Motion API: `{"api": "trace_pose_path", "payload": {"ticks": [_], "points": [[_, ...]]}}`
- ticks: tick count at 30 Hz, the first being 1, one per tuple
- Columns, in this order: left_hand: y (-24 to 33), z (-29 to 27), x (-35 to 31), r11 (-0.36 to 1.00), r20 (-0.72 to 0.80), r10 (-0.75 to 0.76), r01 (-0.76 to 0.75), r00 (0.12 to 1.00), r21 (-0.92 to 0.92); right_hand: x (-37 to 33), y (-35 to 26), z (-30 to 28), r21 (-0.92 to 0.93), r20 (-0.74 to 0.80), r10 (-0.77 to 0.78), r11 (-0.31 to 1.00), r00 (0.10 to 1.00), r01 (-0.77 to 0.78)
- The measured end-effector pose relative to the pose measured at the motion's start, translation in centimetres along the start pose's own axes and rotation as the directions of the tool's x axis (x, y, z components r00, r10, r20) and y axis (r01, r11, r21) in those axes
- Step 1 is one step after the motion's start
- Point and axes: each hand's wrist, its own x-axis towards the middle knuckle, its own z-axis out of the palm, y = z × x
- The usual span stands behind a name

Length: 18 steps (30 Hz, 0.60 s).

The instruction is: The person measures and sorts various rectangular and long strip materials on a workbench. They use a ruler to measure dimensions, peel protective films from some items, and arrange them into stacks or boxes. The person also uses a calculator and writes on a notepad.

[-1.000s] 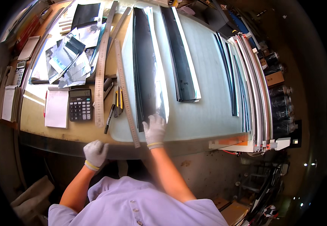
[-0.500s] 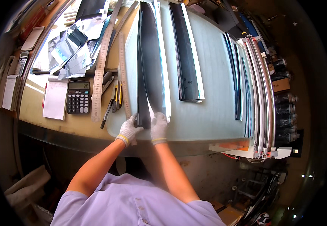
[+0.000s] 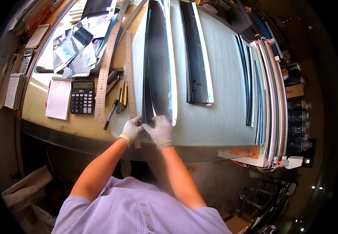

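A long stack of dark, glossy film strips [image 3: 160,66] with white and bluish edges lies lengthwise on the glass-like table surface in front of me. At its near end, my left hand [image 3: 131,129], in a knitted glove with a yellow cuff, pinches the left corner of a dark strip. Close beside it, my right hand [image 3: 160,132], gloved alike, is closed on the same strip's near end with its thumb reaching toward the left hand. The near part of this strip bows up, and a white sliver shows beside it. My fingertips are partly hidden.
A second film stack [image 3: 197,58] lies to the right, with narrow strips [image 3: 248,85] and a long roller frame [image 3: 272,101] beyond. Leftward are steel rulers [image 3: 109,64], utility knives [image 3: 123,97], a marker [image 3: 111,115], a calculator [image 3: 82,97], a notepad [image 3: 58,99] and film scraps [image 3: 75,48].
My right hand has shifted left, its thumb now close to my left hand. The white gap beside the lifted strip has narrowed. My left hand stays at the corner.
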Motion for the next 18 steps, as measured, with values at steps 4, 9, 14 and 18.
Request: {"api": "trace_pose_path", "payload": {"ticks": [4, 9, 14, 18], "points": [[0.7, -0.1, -0.2, 1.000, 0.063, -0.012, 0.012, 0.998, 0.000, 0.4, 1.1, 1.5, 0.186, -0.020, 0.136, 0.974, 0.990, -0.130], [-1.3, -0.5, 0.7, 0.994, 0.017, 0.006, -0.007, 1.000, 0.105, 0.8, 1.7, 1.9, 0.348, 0.008, 0.255, 0.906, 0.967, -0.241], [-1.3, -0.6, 0.7, 0.992, 0.040, 0.028, -0.033, 0.999, 0.125, 0.9, 2.2, 2.1, 0.346, -0.045, 0.248, 0.913, 0.968, -0.218], [0.6, -0.6, 0.0, 0.993, 0.055, -0.009, 0.002, 0.998, 0.120, 0.9, 2.1, 2.0, 0.292, -0.080, 0.218, 0.938, 0.973, -0.186]]}}
